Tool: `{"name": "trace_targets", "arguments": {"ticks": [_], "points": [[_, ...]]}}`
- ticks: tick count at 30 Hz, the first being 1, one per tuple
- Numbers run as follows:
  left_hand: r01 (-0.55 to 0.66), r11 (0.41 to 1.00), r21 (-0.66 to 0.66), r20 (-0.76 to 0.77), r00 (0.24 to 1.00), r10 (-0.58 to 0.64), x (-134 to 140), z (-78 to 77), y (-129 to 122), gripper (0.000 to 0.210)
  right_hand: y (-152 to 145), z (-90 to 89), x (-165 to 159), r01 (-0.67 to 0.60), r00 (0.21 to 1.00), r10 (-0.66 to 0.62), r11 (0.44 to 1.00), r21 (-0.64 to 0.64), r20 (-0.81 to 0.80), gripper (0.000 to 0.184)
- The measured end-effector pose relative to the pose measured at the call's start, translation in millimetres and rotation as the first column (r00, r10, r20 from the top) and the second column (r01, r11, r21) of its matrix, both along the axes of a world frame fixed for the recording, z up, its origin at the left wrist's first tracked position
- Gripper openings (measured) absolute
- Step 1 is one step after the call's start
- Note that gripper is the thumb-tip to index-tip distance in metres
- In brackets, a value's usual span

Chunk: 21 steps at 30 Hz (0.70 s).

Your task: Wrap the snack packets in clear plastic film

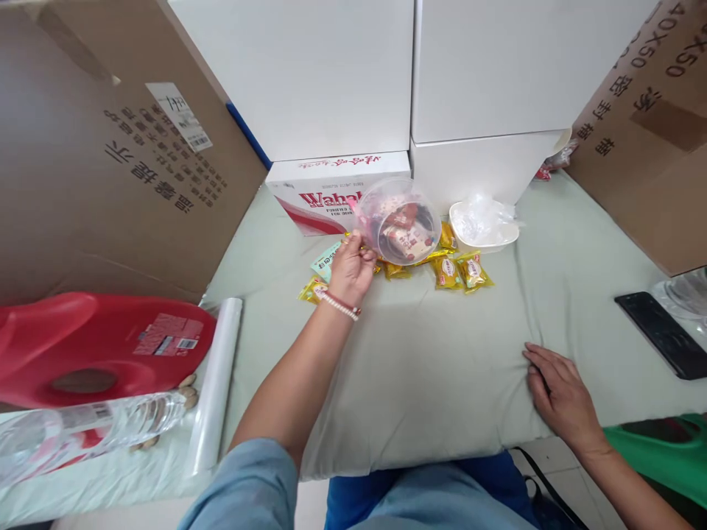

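Note:
My left hand (pixel 352 266) is closed on the left edge of a clear round plastic tub (pixel 428 234), tilted above the table's back part. Pink and cream patterned packaging (pixel 406 234) shows within the tub's outline; I cannot tell whether all of it is inside. Small yellow snack packets (pixel 473 271) lie under and beside the tub, and a pale green packet (pixel 327 259) is partly hidden behind my left hand. My right hand (pixel 563 397) lies on the cloth near the front edge, fingers stretched out, holding nothing.
A white box with red print (pixel 314 199) and a white bowl with clear plastic film (pixel 486 224) stand at the back. Cardboard (pixel 110 147) walls the left. A red jug (pixel 166 338), a water bottle (pixel 110 430) and a white roll (pixel 216 386) lie left; a black phone (pixel 660 331) lies right.

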<state>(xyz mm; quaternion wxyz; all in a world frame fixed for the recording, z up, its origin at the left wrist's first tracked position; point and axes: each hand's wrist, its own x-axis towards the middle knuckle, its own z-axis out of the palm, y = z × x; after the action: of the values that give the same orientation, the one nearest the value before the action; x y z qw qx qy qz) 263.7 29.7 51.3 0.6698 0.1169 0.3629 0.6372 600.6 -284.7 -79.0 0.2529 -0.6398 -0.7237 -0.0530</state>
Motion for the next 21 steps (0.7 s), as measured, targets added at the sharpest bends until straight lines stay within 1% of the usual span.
{"name": "trace_targets", "arguments": {"ticks": [2,3,5,6,8,11,13,15,16,17,18,19,20,21], "points": [[-0.002,0.995,-0.102,0.069,0.998,0.009,21,-12.6,13,0.033,0,0.6,-2,0.006,1.000,-0.006,1.000,0.005,-0.002,0.032],[-0.002,0.992,-0.129,0.082,0.997,0.013,27,-18.0,15,0.033,0,1.0,-3,0.009,1.000,-0.009,1.000,0.003,-0.007,0.033],[0.010,0.988,-0.151,0.111,0.994,0.007,30,-24.6,14,0.032,0,1.6,-5,0.010,1.000,-0.010,1.000,-0.003,-0.022,0.033],[0.015,0.988,-0.155,0.130,0.992,0.005,28,-25.1,11,0.032,0,1.5,-5,0.010,0.999,-0.011,1.000,-0.006,-0.031,0.033],[0.014,0.990,-0.137,0.168,0.986,0.009,16,-20.4,6,0.034,0,0.6,-5,0.016,0.998,-0.016,1.000,-0.009,-0.053,0.033],[-0.007,0.996,-0.089,0.214,0.977,0.025,-8,-3.9,-7,0.034,4,3.6,-5,0.033,0.994,-0.035,0.999,-0.015,-0.107,0.030],[0.030,0.999,-0.043,0.240,0.971,-0.018,-22,6.0,-25,0.032,9,14.7,-10,0.050,0.983,-0.053,0.998,-0.025,-0.177,0.025],[0.146,0.989,0.012,0.245,0.959,-0.144,-28,8.7,-54,0.028,15,35.3,-24,0.085,0.951,-0.093,0.996,-0.039,-0.294,0.022],[0.217,0.976,0.018,0.228,0.949,-0.215,-27,6.6,-72,0.025,18,48.2,-34,0.092,0.920,-0.108,0.994,-0.061,-0.378,0.021],[0.299,0.954,0.003,0.205,0.934,-0.293,-24,2.1,-91,0.021,21,61.6,-47,0.081,0.872,-0.114,0.993,-0.089,-0.477,0.021],[0.384,0.923,-0.016,0.195,0.907,-0.374,-20,-4.5,-110,0.018,23,74.4,-62,0.026,0.800,-0.100,0.991,-0.133,-0.591,0.025],[0.446,0.894,-0.035,0.203,0.879,-0.431,-13,-12.5,-128,0.015,25,85.6,-79,-0.071,0.694,-0.083,0.981,-0.182,-0.715,0.034],[0.497,0.866,-0.055,0.215,0.853,-0.475,-6,-21.4,-145,0.012,26,94.4,-97,-0.177,0.561,-0.077,0.961,-0.211,-0.824,0.047],[0.521,0.851,-0.072,0.218,0.841,-0.496,2,-30.4,-160,0.012,26,100.5,-114,-0.285,0.425,-0.091,0.931,-0.228,-0.901,0.056]]}}
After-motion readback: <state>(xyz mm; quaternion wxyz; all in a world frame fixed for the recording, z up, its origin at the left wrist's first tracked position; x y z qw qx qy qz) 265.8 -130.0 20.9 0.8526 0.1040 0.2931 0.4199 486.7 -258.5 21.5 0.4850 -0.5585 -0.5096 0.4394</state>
